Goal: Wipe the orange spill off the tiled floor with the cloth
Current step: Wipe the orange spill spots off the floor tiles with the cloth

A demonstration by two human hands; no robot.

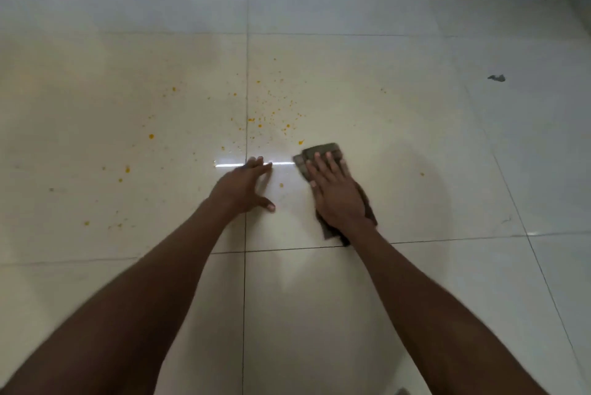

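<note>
Cloth (323,154) first: it looks soft, limp and light, so you should expect it to bunch or fold over if you push only from one edge. Keep a flat palm on its middle, as your right hand (335,193) does now, fingers spread and pressing it to the floor (415,126) rather than closed around it. On glossy tile it will likely slide easily, so lean in for friction.

From the head view, the cloth is a dull grey-brown, folded and rumpled, lying on the tile right of the grout line, just below the densest orange spill (271,116). Specks scatter widely leftward across the next tile, with one drop between your hands. Your left hand (246,186) is open, fingers splayed, braced on the floor and holding nothing.
</note>
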